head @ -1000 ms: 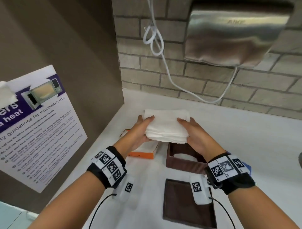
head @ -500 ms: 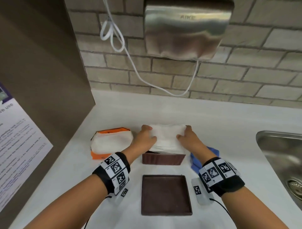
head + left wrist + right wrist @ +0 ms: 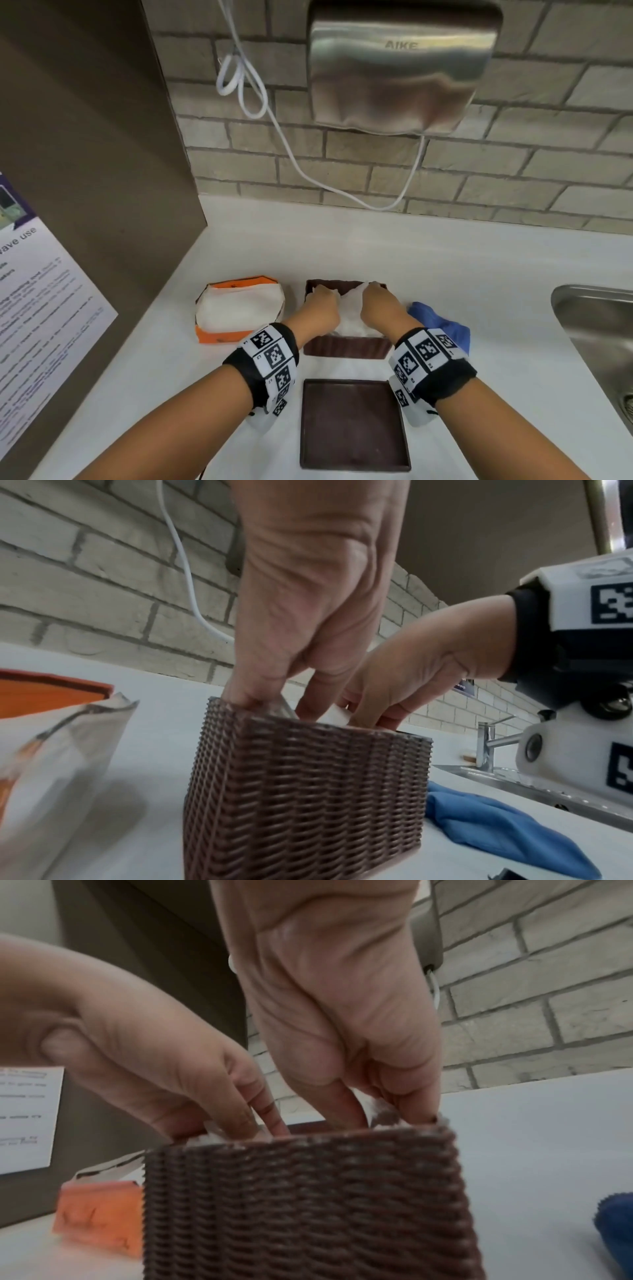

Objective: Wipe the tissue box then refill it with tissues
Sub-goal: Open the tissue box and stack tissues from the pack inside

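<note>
Both hands are down in the tissue box (image 3: 346,347) now. Left hand (image 3: 320,303) and right hand (image 3: 376,301) each have fingers curled into the opening, pressing on the tissues (image 3: 347,313) w/ fingertips below the rim.

Half a sec ago the stack sat on top of the box, held flat between the hands; a sec ago it was lifted clear above the desk (image 3: 479,274). So the stack has gone from carried to seated inside, and its top looks crumpled where the fingers push. Whether they pinch the paper or only press it, can't tell; wrist views show fingers buried at the rim, little else.

Box stands upright mid-desk, between the orange tissue pack (image 3: 238,310) on its left and the blue cloth (image 3: 438,323) just beside its right. Brown lid (image 3: 354,425) lies flat nearer the person, apart from the box.

Judgement: refill nearly done. Left to do, probably: tamp corners level, pull hands out, fit the lid. Wiping looks finished, since the cloth lies aside.
</note>
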